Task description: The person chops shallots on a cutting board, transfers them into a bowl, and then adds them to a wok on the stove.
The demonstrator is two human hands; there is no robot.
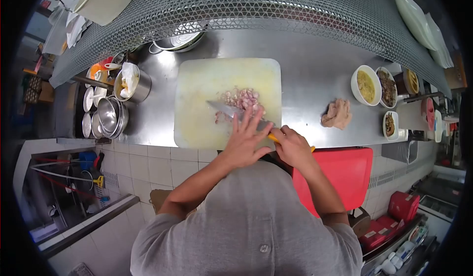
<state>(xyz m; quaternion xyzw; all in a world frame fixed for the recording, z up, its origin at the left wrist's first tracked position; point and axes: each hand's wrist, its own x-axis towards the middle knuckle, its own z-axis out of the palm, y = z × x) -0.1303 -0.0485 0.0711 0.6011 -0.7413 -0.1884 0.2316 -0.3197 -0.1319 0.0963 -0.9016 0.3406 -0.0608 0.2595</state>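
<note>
A pale cutting board [197, 89] lies on the steel counter in front of me. Chopped reddish-white pieces, which look like shallots [244, 98], are heaped near its centre-right. My right hand [293, 148] is closed round the yellow handle of a knife [225, 109], whose blade points to the upper left over the board, beside the pieces. My left hand [246, 140] has its fingers spread, with the fingertips over the blade and at the lower edge of the heap. Part of the blade is hidden under those fingers.
Right of the board lie a crumpled tan cloth [337, 114] and bowls of food [366, 85]. Steel bowls [112, 116] and a steel pot [140, 86] stand at the left. A mesh-covered shelf [246, 5] spans the back. A red board or tray [340, 172] is below the counter's front edge.
</note>
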